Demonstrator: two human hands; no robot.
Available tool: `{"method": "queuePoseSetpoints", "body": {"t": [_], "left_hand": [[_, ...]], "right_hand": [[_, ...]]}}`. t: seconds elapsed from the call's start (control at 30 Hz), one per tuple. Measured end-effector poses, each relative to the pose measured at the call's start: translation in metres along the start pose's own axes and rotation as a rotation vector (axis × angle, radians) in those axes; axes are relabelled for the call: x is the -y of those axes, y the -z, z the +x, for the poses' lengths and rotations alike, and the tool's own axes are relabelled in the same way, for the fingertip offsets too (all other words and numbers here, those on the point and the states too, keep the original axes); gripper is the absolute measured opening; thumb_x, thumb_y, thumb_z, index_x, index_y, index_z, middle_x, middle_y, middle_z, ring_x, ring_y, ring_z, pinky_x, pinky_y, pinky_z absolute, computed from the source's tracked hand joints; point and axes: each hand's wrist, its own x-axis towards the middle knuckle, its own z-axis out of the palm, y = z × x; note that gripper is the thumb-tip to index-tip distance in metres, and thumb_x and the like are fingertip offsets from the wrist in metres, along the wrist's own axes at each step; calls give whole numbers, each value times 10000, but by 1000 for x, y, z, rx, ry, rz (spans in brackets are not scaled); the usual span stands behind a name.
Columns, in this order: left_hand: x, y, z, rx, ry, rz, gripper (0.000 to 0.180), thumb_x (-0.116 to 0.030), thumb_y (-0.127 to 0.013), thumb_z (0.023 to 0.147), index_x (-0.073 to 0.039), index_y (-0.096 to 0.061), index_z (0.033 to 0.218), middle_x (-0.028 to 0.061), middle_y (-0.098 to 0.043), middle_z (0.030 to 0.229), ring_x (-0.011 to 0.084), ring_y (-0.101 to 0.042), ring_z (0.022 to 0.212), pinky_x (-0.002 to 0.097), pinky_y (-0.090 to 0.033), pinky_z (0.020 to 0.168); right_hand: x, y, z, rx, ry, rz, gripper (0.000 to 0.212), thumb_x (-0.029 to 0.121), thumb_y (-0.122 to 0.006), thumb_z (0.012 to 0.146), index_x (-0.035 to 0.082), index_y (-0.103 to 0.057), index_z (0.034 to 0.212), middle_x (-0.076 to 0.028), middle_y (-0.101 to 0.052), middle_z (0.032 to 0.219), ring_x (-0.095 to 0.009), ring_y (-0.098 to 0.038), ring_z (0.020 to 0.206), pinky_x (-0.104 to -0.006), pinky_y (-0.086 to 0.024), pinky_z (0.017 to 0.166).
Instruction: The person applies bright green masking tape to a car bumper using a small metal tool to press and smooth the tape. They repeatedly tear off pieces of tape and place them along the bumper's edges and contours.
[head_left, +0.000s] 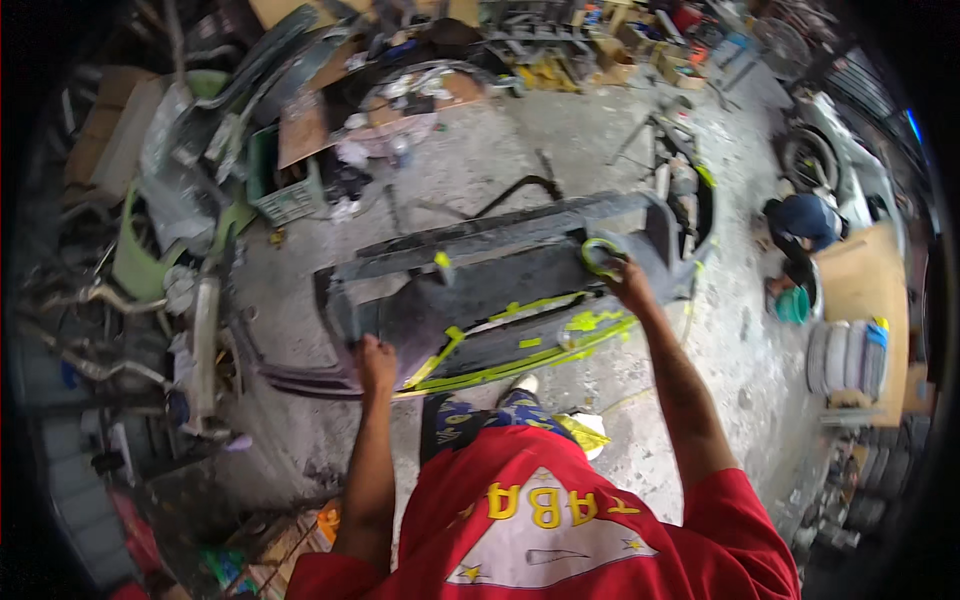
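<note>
"Tape roll (590,262) first: by which hand is it being held?"

"By the right hand (632,284); the yellow-green ring is being gripped at its right side, over the right half of the dark bumper (500,282)."

"And how is the left hand (376,362) being used?"

"It is being rested at the bumper's left end, fingers curled; whether anything is being pinched there cannot be told."

"Which way is the bumper being presented?"

"Crosswise in front of the red shirt (555,515), its long axis being slanted slightly, with the right end being set farther off than the left."

"From the roll, where are the tape strips (584,321) being seen?"

"Toward the shirt, along the bumper's near edge. Their right-hand patch is being approached more closely by the right hand, their left end by the left. Whether the bumper is being touched by the roll is not being shown clearly."
</note>
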Motion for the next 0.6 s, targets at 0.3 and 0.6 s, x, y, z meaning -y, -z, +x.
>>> {"method": "queuePoseSetpoints", "body": {"t": [0.3,0.6], "left_hand": [[10,13,-2,16,-13,72,162,-160,-665,834,-42,-573,898,206,-631,889,402,-609,893,508,-473,811],[-22,41,-2,64,-88,-198,154,-164,-674,889,-29,-609,851,148,-664,824,329,-627,715,446,-505,678]], "right_hand": [[94,38,-40,-189,132,-5,224,66,-722,873,29,-631,1074,-142,-633,1143,-349,-572,1104,-440,-437,955],[219,47,-187,-96,-368,1010,104,61,-519,1042,9,-474,1120,-170,-705,984,-222,-679,954,-338,-507,893]]}}
